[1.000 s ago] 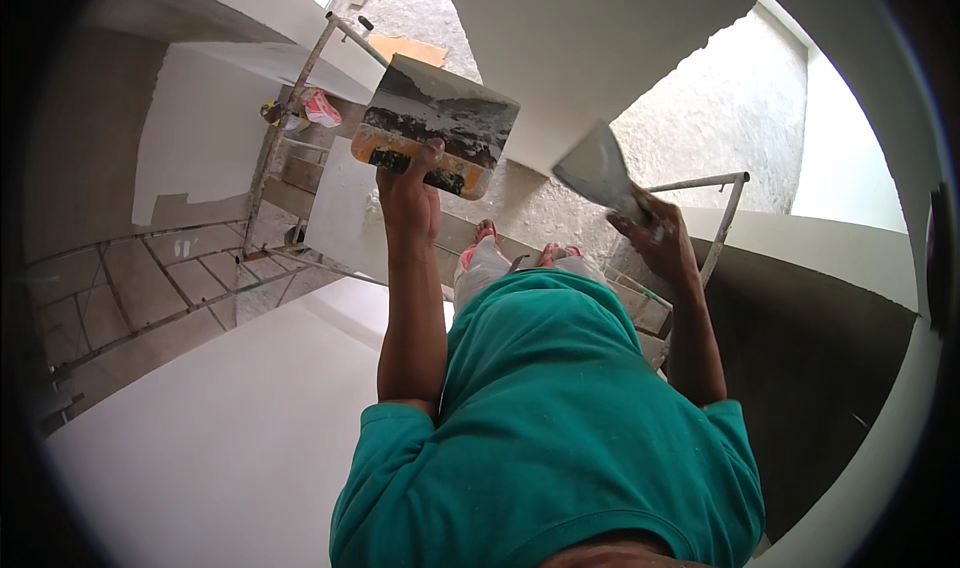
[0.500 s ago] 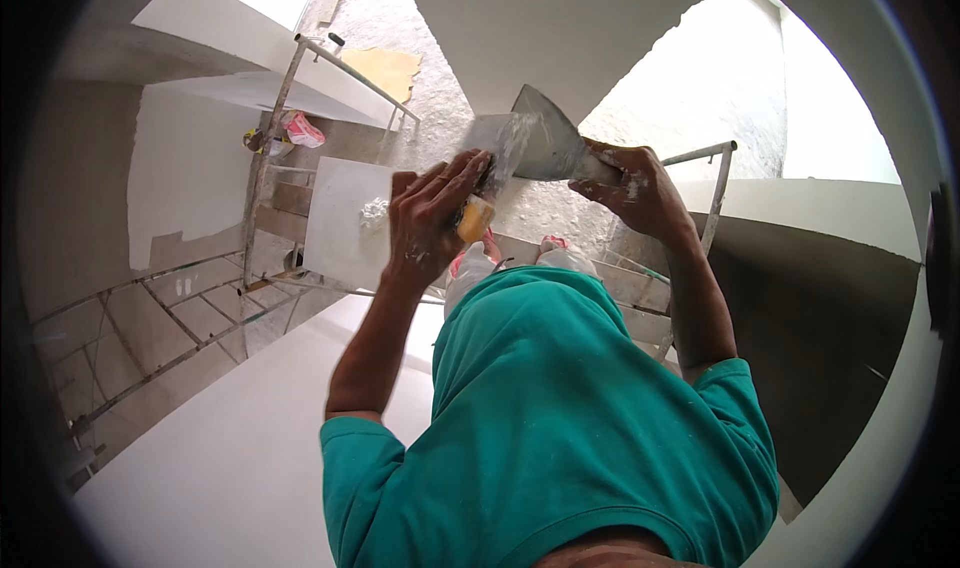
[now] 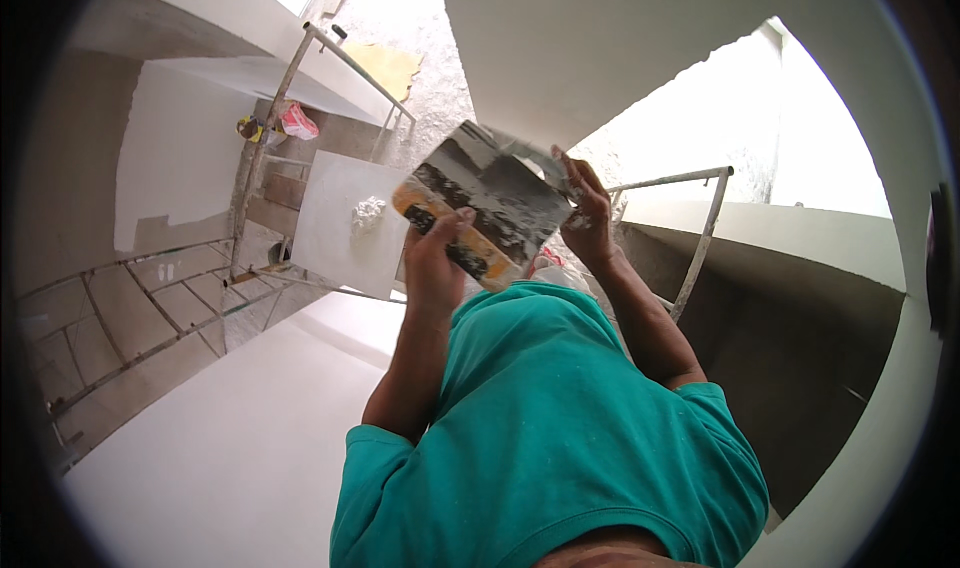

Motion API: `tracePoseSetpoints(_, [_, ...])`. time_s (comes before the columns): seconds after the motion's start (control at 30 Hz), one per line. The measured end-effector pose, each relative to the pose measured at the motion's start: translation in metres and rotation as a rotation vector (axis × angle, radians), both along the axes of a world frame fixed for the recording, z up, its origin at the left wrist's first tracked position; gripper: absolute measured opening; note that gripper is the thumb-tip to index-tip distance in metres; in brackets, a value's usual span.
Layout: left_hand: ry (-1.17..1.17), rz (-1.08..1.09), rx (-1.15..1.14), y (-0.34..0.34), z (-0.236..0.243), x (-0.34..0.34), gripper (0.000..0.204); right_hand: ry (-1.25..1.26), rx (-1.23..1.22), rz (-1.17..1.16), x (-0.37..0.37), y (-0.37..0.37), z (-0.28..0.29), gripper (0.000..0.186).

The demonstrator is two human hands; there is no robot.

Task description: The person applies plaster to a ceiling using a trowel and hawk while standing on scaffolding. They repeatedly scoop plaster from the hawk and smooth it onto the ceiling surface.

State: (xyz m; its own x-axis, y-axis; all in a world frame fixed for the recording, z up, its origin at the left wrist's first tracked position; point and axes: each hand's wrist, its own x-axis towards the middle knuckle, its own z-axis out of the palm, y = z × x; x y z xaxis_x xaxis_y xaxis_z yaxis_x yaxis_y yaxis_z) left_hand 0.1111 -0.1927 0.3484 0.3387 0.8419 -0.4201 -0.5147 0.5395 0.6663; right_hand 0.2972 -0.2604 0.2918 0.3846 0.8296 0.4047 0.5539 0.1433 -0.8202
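Note:
My left hand (image 3: 435,258) grips a wide steel spreading blade (image 3: 470,183) with an orange-and-black handle; dark and pale smears coat its face. My right hand (image 3: 587,213) is closed around a narrower scraper (image 3: 530,158), mostly hidden at the far edge of the wide blade and overlapping it; whether they touch exactly is unclear. Left of my hands lies a white board (image 3: 330,243) on the scaffold, bearing a lump of white putty (image 3: 367,213). My torso in a teal shirt fills the lower middle.
Rusty scaffold rails stand on the left (image 3: 300,58) and right (image 3: 715,198). Red and yellow bags (image 3: 298,120) lie beyond the left rail, a yellowish sheet (image 3: 385,68) farther off. White walls and ledges surround me, with a dark opening (image 3: 800,348) at lower right and tiled floor below left.
The wide blade tipped edge-on against the scraper, then turned its face up again, lower and nearer my middle. My right hand has shifted left, its scraper now mostly behind the wide blade.

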Motion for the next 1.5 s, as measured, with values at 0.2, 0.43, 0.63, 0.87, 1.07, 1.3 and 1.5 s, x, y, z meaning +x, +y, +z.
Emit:
tracePoseSetpoints(0.2, [-0.077, 0.001, -0.023, 0.011, -0.007, -0.034, 0.032, -0.231, -0.061, -0.017, -0.014, 0.014, -0.028, 0.06])
tracePoseSetpoints(0.43, [-0.05, 0.003, -0.001, 0.056, -0.086, -0.044, 0.036, -0.283, -0.546, -0.199, 0.009, -0.107, -0.146, 0.053])
tracePoseSetpoints(0.63, [0.021, -0.057, -0.078, 0.096, -0.22, -0.02, 0.031, -0.078, -1.087, -0.509, -0.021, -0.27, -0.173, 0.052])
tracePoseSetpoints(0.87, [-0.015, 0.019, -0.152, 0.146, -0.37, 0.048, 0.039, 0.111, -1.492, -0.664, -0.095, -0.427, -0.199, 0.032])
tracePoseSetpoints(1.07, [0.061, 0.138, -0.204, 0.173, -0.453, 0.131, 0.043, 0.269, -1.717, -0.605, -0.103, -0.45, -0.192, 0.049])
tracePoseSetpoints(1.3, [-0.055, 0.127, -0.119, 0.164, -0.488, 0.183, 0.049, 0.549, -1.652, -0.766, -0.089, -0.478, -0.198, 0.064])
tracePoseSetpoints(1.5, [-0.02, 0.168, -0.189, 0.163, -0.511, 0.208, 0.049, 0.563, -1.609, -0.802, -0.068, -0.499, -0.209, 0.056])
